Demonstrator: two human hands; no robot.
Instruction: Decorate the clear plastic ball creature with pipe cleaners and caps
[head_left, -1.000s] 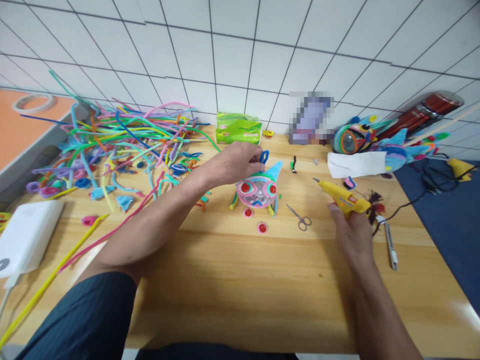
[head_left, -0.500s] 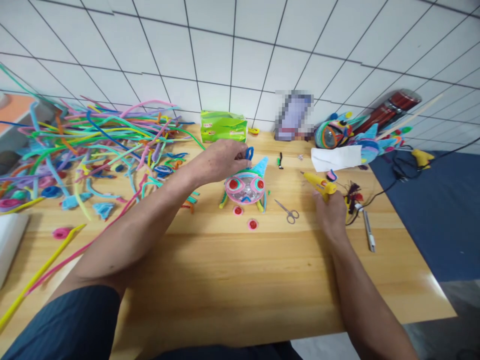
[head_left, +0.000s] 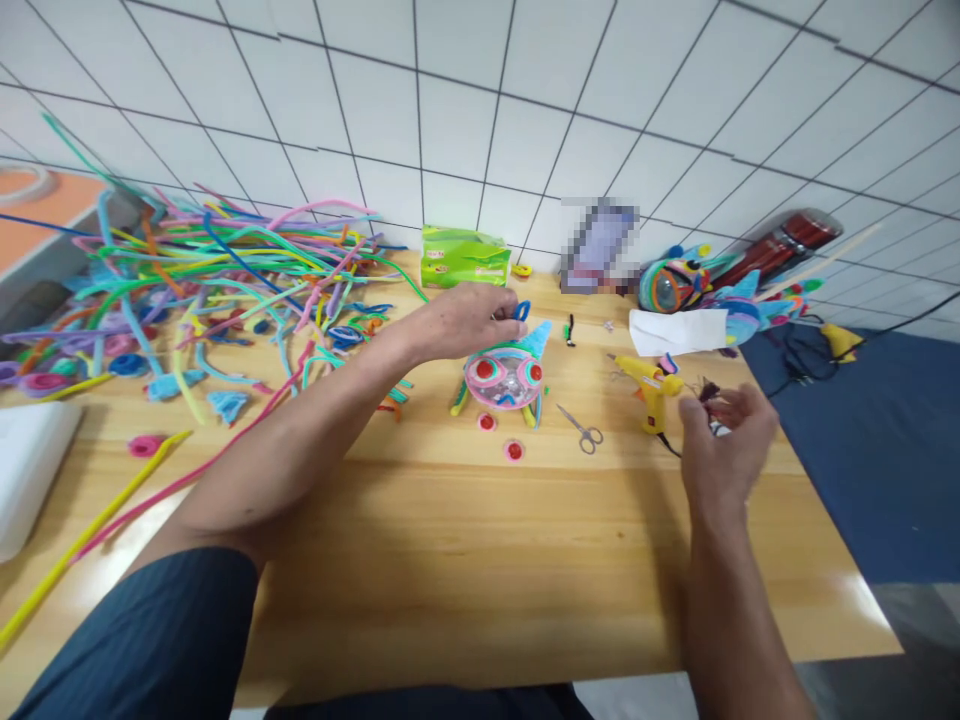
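My left hand (head_left: 480, 318) is closed in a pinch on a blue pipe-cleaner loop (head_left: 523, 310), just above the back of a craft figure. Whether the loop touches the figure I cannot tell. The figure (head_left: 510, 392) has a clear body, red eyes with pink rims, a light blue pointed piece and pipe-cleaner legs. My right hand (head_left: 724, 440) is open, its fingers curved apart, beside the yellow glue gun (head_left: 652, 392) lying on the table. Under those fingers a dark tassel-like thing is partly hidden. Small scissors (head_left: 582, 432) lie between the figure and the glue gun.
Two red-and-pink discs (head_left: 514, 451) lie before the figure. Heaped pipe cleaners (head_left: 247, 265) fill the left. Along the wall stand a green packet (head_left: 465, 258), a blurred phone (head_left: 600, 245), another craft figure (head_left: 667, 283) and a red flask (head_left: 780, 243). White paper (head_left: 679, 331) lies at right.
My right hand has let go of the glue gun and moved right, fingers now apart. My left hand still pinches the blue loop. The whole view has shifted slightly.
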